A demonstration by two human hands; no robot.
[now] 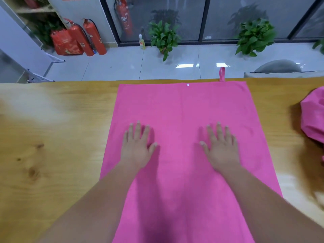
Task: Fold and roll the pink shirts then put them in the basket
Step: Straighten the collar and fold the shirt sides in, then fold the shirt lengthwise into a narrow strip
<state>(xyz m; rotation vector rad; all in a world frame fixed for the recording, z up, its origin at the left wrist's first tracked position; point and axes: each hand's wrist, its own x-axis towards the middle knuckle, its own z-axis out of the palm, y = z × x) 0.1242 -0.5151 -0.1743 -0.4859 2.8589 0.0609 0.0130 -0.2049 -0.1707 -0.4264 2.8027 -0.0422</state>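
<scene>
Across the wooden table (52, 120), one pink shirt (184, 106) lies spread flat, its far hem at the table's far edge. Second pink bundle (313, 116) sits crumpled off to the right. Then the left hand (136, 148) and right hand (220, 149) both rest palm-down on the flat one, fingers straight, well apart. Tiny pink loop (222, 74) and white snap (187, 84) up at the hem.

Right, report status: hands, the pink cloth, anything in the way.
Left hand, right hand both palms-down on pink cloth. Cloth spread flat on table, not yet folded. Pink bundle at right edge, apart from it.
</scene>
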